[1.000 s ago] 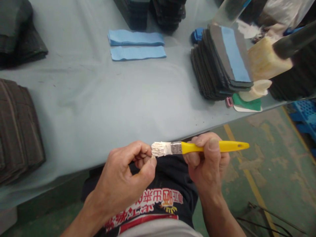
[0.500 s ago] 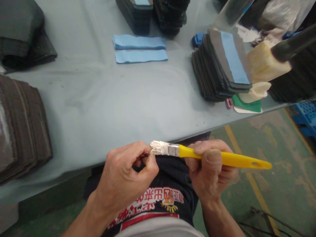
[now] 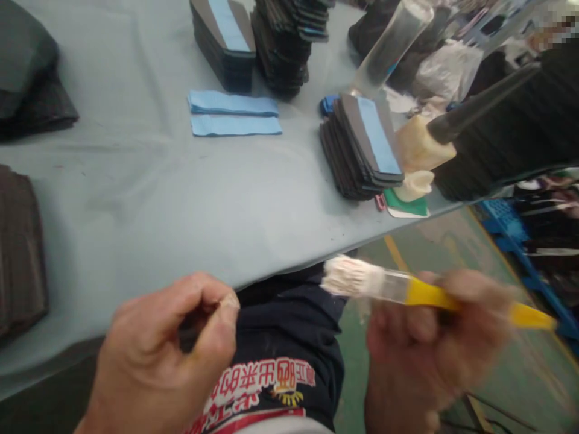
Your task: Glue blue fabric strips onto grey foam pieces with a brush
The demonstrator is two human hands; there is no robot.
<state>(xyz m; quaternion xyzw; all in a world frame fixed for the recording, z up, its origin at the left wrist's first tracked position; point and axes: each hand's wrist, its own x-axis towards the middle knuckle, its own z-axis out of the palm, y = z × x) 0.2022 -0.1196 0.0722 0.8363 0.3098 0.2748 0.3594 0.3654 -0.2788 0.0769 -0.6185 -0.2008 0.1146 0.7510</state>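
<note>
My right hand (image 3: 438, 337), blurred by motion, is closed around the yellow handle of a paintbrush (image 3: 353, 278). The brush's bristles are caked with whitish stuff and point left, just past the table's front edge. To the left, my left hand (image 3: 167, 343) is pinched, thumb against forefinger. A pale speck shows at its fingertips, too small to name. The bristles and the left fingertips are apart.
On the table (image 3: 181, 223) lie two blue strips (image 3: 235, 114). Behind them stand stacks of dark pieces (image 3: 226, 60), with another stack (image 3: 357, 150) at right beside a cream-coloured container (image 3: 420, 147). Brown folded fabric (image 3: 20, 253) sits at left.
The brush in my right hand has moved right, away from my left fingers, and looks larger. My left hand has shifted left and stays pinched. The camera view has shifted too.
</note>
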